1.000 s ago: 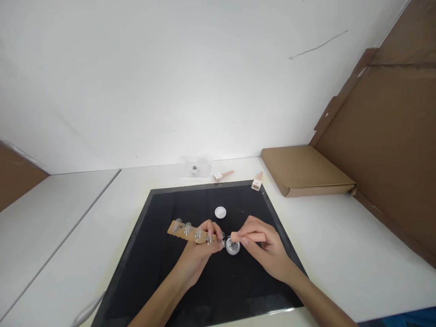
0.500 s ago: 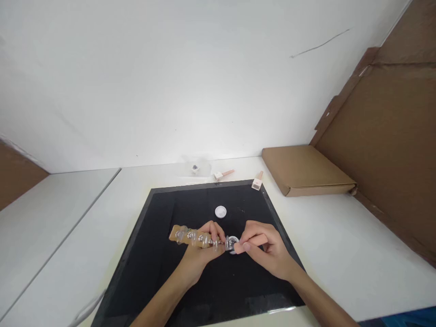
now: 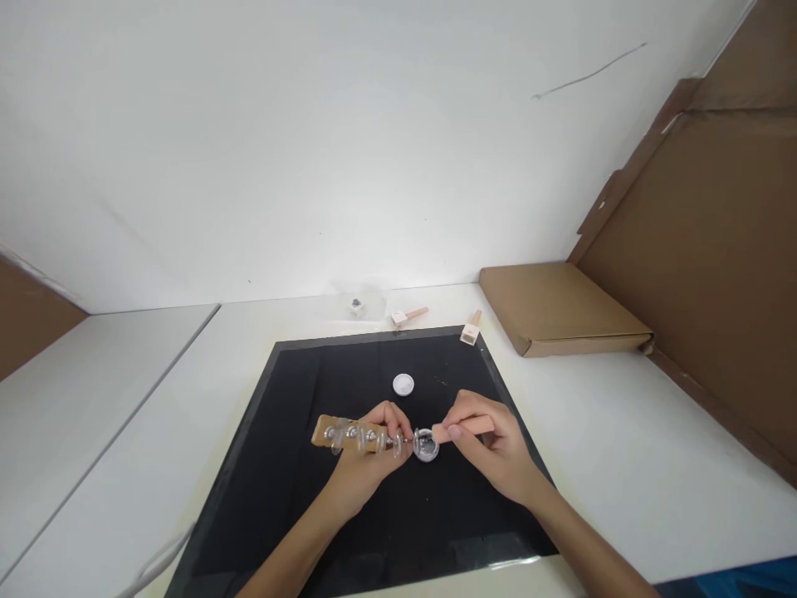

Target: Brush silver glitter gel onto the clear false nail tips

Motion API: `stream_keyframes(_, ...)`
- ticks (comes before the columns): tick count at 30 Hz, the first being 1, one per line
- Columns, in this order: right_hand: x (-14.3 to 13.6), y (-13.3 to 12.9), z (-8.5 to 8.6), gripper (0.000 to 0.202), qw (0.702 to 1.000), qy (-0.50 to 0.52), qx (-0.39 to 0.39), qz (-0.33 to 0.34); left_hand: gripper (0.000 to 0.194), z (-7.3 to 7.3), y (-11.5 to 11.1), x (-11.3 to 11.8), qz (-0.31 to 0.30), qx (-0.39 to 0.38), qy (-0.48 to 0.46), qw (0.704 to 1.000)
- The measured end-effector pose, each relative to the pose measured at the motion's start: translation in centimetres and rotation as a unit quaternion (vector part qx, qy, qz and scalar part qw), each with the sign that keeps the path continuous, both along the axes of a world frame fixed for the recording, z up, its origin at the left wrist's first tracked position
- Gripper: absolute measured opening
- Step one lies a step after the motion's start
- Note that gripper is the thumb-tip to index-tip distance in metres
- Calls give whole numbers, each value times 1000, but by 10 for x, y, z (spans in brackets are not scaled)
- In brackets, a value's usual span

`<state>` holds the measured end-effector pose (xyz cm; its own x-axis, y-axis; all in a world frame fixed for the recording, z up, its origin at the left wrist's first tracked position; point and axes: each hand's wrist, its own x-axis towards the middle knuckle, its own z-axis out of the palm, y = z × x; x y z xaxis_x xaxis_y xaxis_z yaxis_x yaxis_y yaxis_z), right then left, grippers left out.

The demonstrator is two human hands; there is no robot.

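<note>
My left hand (image 3: 374, 448) grips a tan strip (image 3: 320, 431) set with silver knobs and several clear curved pieces that look like nail tips (image 3: 398, 444). The strip points out to the left. In my right hand (image 3: 491, 444), thumb and fingers pinch the pink handle of a nail polish brush (image 3: 473, 428). Its dark tip is close to the rightmost clear piece; whether they touch I cannot make out. Just under both lies a small open white jar (image 3: 427, 448) with something greyish silver inside. A white round lid (image 3: 403, 384) rests behind the hands on the black mat (image 3: 274, 498).
Two square bottles with pink stems, one lying (image 3: 399, 319) and another (image 3: 470, 334), are at the mat's far edge. A clear plastic piece (image 3: 374, 305) with a small dark-topped item is near the wall. At right is a flat cardboard box (image 3: 566, 307); a white cable (image 3: 158, 561) runs at lower left.
My right hand has raised the brush slightly up and to the right, its handle now more level, uncovering more of the jar. The left hand and strip have barely shifted.
</note>
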<state>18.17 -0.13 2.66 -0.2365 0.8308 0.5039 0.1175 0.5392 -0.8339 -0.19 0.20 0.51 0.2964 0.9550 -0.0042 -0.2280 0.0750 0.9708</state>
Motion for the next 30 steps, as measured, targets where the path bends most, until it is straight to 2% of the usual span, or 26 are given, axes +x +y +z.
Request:
stream_keyframes(3,-1,0,2,17,999,-6,-2,45,32,0,1,1,5,-2,4,1000)
stream_keyframes(5,-1,0,2,17,999,-21,-10,49,33,0,2,1,7,-2,6,1000)
stream_keyframes(10,-2,2,-4,14,998,-49,-31,-6,31,-4,1,1,6,10,14,1000)
stream_keyframes(14,0,2,-6,12,999,-36,-20,-30,31,-5,1,0,10,11,22,1000)
stream_keyframes(22,-1,0,3,18,998,-53,13,40,32,3,2,3,10,-2,15,1000)
stream_keyframes(30,0,0,-4,13,998,-53,1,-26,33,1,1,2,16,19,22,999)
